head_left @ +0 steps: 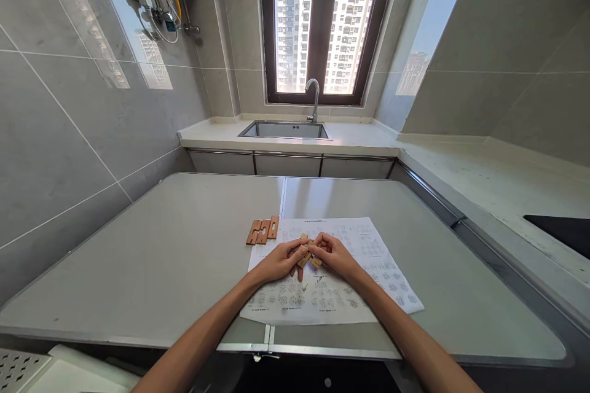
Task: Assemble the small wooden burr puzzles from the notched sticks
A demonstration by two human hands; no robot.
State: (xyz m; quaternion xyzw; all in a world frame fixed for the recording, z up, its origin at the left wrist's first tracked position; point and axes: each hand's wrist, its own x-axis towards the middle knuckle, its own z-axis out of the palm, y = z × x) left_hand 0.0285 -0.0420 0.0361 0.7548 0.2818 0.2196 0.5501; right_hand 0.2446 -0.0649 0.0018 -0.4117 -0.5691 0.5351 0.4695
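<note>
Just above a printed paper sheet (332, 313), my two hands meet. My left hand (282, 260) is closed, its thumb and fingers gripping small light wooden puzzle pieces (303, 260) that appear fitted together. From the other side, my right hand (335, 256) pinches the same cluster with thumb and forefinger. Fingers hide part of it, so how the pieces join cannot be made out. Beyond my left hand, at the sheet's upper left edge, lie several flat reddish-brown wooden pieces with cut-out slots (262, 231), side by side.
The sheet lies on a pale folding table (193, 245) with a centre seam. Behind it is a counter with a sink (286, 129) and faucet (314, 101) below a window. Another white counter (507, 178) runs along the right. A white perforated container (59, 374) stands at lower left.
</note>
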